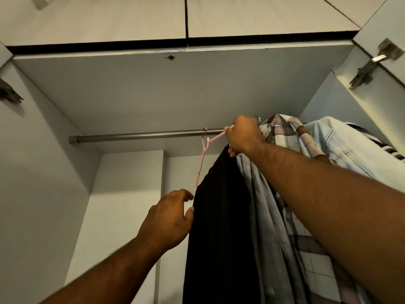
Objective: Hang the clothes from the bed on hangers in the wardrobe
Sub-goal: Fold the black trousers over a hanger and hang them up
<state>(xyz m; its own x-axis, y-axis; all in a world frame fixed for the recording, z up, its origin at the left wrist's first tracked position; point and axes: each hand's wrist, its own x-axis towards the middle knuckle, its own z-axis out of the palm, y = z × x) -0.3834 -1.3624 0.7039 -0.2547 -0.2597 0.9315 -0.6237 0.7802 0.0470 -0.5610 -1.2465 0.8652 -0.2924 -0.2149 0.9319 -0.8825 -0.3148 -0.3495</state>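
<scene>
A grey metal rail [135, 136] runs across the open wardrobe. A pink hanger [204, 155] hooks over it and carries a black garment [221, 227] that hangs straight down. My right hand [243, 134] grips the hanger's right arm up at the rail, next to the garment's top. My left hand [169, 218] is lower down, fingers curled, thumb and fingertips touching the garment's left edge. To the right hang a grey shirt [260, 216], a checked shirt [282, 137] and a light blue shirt [341, 141].
The wardrobe's top panel [153, 84] is close above the rail. Open doors with metal hinges [363, 73] stand at both sides. An inner partition [129, 194] sits behind the left part of the rail, which carries nothing.
</scene>
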